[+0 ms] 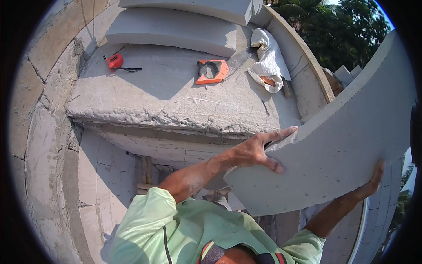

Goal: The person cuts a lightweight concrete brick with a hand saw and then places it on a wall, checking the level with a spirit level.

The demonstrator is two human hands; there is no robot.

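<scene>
— What are the hands doing?

— Both grip one large grey lightweight concrete block (pixel 343 132), held tilted in the air off the right end of the wall top. The left hand (pixel 257 152) clamps its near left corner, fingers spread over the upper edge and thumb pressed on the face. The right hand (pixel 373 180) wraps the lower right edge, fingertips curled over it.

— And beyond the block?

— The rough mortared wall top (pixel 145 101) stretches away to the left. An orange-handled handsaw (pixel 213 71) lies near the far edge, its blade pointing right towards a crumpled white cloth (pixel 268 59) at the far right corner. A red tape measure (pixel 115 61) sits at the far left, well apart from the saw. Two more grey blocks (pixel 176 28) are stacked along the far edge.
</scene>
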